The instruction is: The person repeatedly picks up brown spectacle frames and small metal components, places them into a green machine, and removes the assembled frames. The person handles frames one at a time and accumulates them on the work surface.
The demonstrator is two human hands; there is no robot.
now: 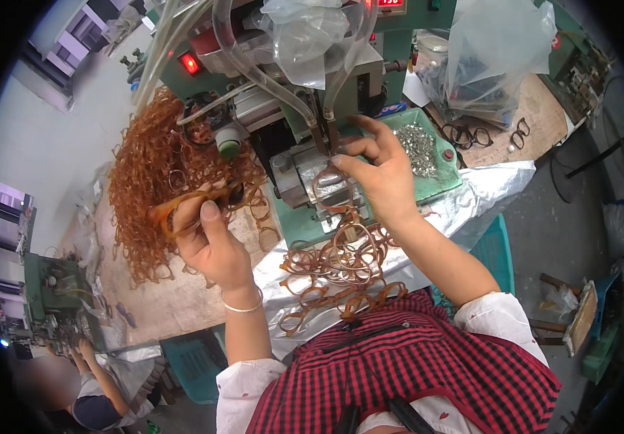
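My left hand [218, 253] is closed around an amber eyeglass frame [174, 210], held up beside the machine over the table. My right hand [383, 173] reaches in at the head of a green and metal bench machine [301, 189]. Its thumb and fingers are bent together at the upper rim of a brown eyeglass frame [317, 192], which sits against the metal fixture under the vertical tool. The fingertips partly cover the contact there. Below the fixture, a loose pile of brown eyeglass frames [341, 264] lies on silver foil close to my apron.
A large heap of amber eyeglass frames [142, 184] covers the table left of the machine. A green tray [442, 170] at right holds many small metal parts [417, 148]. Clear hoses [236, 54] and plastic bags [496, 58] hang above. Another person [105, 394] works at lower left.
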